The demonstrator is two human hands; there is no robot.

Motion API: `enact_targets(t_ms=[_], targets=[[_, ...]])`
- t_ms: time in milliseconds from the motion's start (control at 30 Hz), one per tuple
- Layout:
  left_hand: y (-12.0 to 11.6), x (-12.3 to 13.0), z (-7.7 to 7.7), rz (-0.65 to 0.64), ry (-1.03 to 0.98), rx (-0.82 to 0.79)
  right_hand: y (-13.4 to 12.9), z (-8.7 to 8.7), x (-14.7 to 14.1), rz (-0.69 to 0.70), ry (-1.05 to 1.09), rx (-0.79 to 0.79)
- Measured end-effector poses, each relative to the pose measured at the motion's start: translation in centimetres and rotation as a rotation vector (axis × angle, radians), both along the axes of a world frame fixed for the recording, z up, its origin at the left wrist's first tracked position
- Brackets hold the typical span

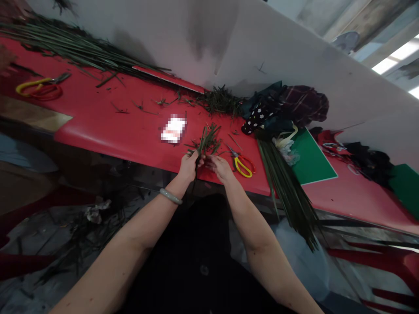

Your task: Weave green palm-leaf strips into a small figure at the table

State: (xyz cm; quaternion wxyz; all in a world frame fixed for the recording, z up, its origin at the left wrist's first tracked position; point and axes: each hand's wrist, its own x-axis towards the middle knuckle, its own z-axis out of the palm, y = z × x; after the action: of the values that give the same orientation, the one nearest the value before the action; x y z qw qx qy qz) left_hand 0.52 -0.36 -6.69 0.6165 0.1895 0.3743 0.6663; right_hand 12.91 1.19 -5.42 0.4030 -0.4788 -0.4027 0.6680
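My left hand (189,167), with a pale bangle (170,196) on its wrist, is closed on a small bunch of green leaf strips (207,138) at the red table's front edge. My right hand (221,168) meets it from the right, its bent fingers closed at the base of the same strips. The exact finger contact is small and partly hidden. Just right of my hands lie pliers (242,163) with one yellow and one red handle. Leaf scraps surround the bunch on the tabletop.
Long green leaves (288,192) hang over the front edge at right, beside a green board (310,159) and piled cloth (294,102). More long leaves (75,46) lie at back left, near other red-and-yellow-handled cutters (42,88). A blurred-out white item (174,129) lies left of my hands.
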Motion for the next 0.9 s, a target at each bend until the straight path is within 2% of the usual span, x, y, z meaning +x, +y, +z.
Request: enact_targets(t_ms=[200, 333, 400, 567, 633, 767, 800, 900], targets=[[-0.2, -0.2, 0.0, -0.05, 0.019, 0.025, 0.5, 0.1, -3.4, 0.051, 0.226, -0.063], [-0.2, -0.3, -0.1, -0.063, 0.023, 0.051, 0.7, -0.1, -4.2, -0.048, 0.345, -0.048], [-0.1, -0.3, -0.1, -0.065, 0.017, 0.052, 0.7, -0.3, -4.3, -0.062, 0.362, -0.045], [-0.2, -0.6, -0.1, -0.093, 0.01, 0.039, 0.6, -0.4, -4.5, 0.038, 0.334, -0.06], [-0.3, -0.6, 0.0, -0.106, -0.002, 0.064, 0.8, -0.2, -4.5, -0.031, 0.348, -0.035], [-0.4, -0.4, 0.1, -0.072, -0.018, 0.037, 1.2, 0.2, -4.0, -0.391, 0.453, 0.061], [-0.4, -0.3, 0.2, -0.055, -0.014, 0.019, 1.2, 0.3, -3.7, -0.441, 0.482, 0.071], [-0.3, -0.2, 0.2, -0.031, 0.013, 0.004, 1.2, 0.5, -2.7, -0.403, 0.508, 0.049]])
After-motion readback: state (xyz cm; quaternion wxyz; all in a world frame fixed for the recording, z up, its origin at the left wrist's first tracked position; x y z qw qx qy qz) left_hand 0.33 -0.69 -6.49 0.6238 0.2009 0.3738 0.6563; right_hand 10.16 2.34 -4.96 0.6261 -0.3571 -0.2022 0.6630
